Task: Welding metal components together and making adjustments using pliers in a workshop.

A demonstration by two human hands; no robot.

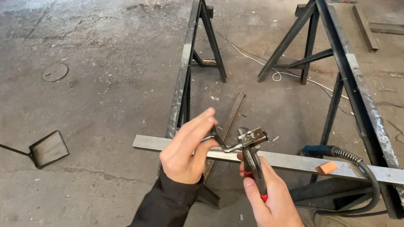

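Left hand [187,150] pinching a small bent metal piece [221,143] above a pale steel bar [304,163] laid across dark trestles [183,71]. Right hand [274,206] closed around red-handled pliers [254,156], jaws clamped on the piece's other end. Piece already kinked, seemingly mid-bend, not yet set down.

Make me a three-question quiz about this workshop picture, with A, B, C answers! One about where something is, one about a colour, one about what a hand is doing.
1. Where does the long grey metal bar lie?
A. across the black trestles
B. flat on the floor
C. against a wall

2. What colour shows on the pliers' handles?
A. blue
B. red
C. green

3. What is the left hand doing?
A. hanging free
B. pinching a small bent metal piece
C. resting on the floor

Answers:
1 A, the bar spans the trestles.
2 B, red shows beside the right hand.
3 B, its fingers hold the bent metal piece, which the pliers also bite.
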